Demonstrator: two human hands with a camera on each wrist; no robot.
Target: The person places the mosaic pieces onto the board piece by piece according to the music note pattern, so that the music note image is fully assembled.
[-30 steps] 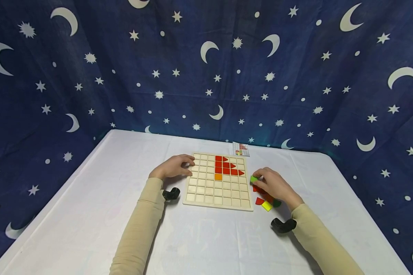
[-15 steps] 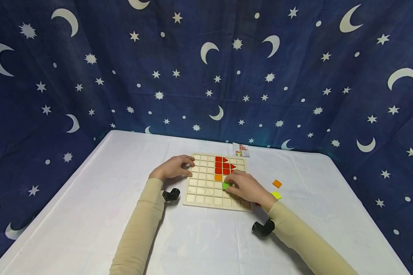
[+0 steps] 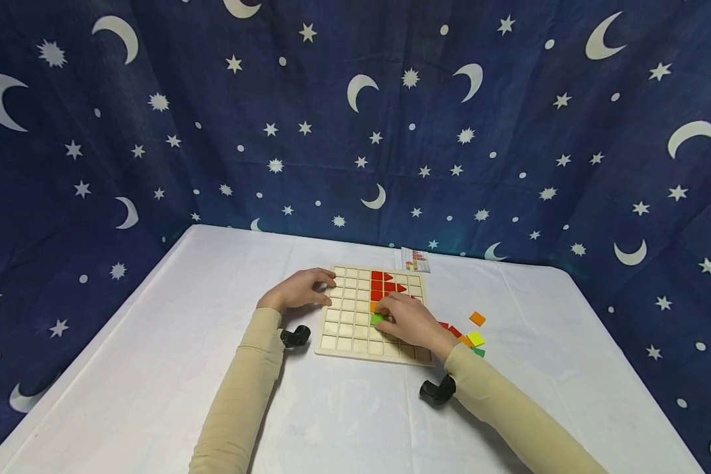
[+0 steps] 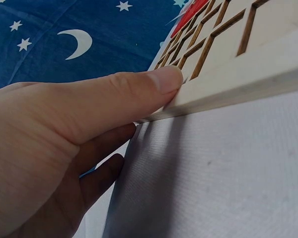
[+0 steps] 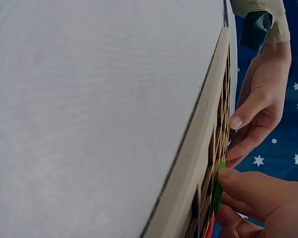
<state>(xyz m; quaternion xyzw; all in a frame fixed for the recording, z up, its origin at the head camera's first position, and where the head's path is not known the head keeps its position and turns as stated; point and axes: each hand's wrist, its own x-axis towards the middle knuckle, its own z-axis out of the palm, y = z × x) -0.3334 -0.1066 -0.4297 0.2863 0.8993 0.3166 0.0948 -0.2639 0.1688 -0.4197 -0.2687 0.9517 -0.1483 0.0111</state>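
Note:
A square wooden grid board [image 3: 345, 317] lies on the table. Rows of red tiles [image 3: 376, 286] fill cells near its top, some ending in pointed pieces. Below them is an orange tile [image 3: 373, 307], partly covered by my right hand [image 3: 413, 321]. That hand pinches a green square tile [image 3: 376, 318] between thumb and fingers, right at the cell under the orange one. In the right wrist view the green tile [image 5: 219, 191] stands tilted at the grid. My left hand [image 3: 296, 289] touches the board's left edge, its thumb [image 4: 166, 79] resting on the rim.
Right of the board lie loose pieces: an orange tile [image 3: 477, 318], a yellow tile [image 3: 475, 338], a dark green piece [image 3: 478, 352] and red pieces [image 3: 455, 331], partly behind the right forearm. A printed pattern card [image 3: 415, 260] lies beyond the board's far edge.
My right hand has carried the green tile leftward from the loose pieces, over the board, to the cell below the orange tile. My left hand has stayed at the board's edge.

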